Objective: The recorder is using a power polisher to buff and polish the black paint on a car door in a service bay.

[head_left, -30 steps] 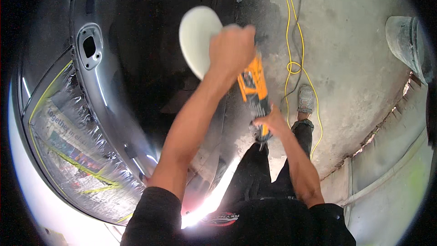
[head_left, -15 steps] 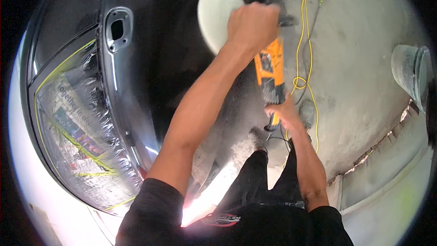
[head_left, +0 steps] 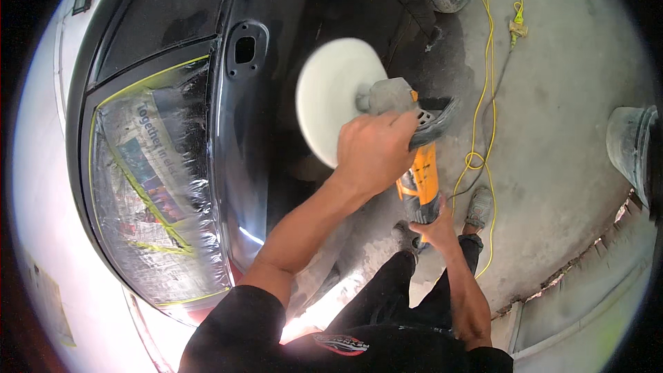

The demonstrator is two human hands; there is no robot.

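Hands (head_left: 376,152) both clamped on orange-and-black polisher (head_left: 425,171) | grey head (head_left: 391,95) | round white pad (head_left: 333,103) | contact with black door (head_left: 238,138) unclear

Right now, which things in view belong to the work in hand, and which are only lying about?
In the work:
orange power tool, in left grip and right grip
white pad
dark car panel
probably the yellow cord

Lying about:
grey bucket, apparently
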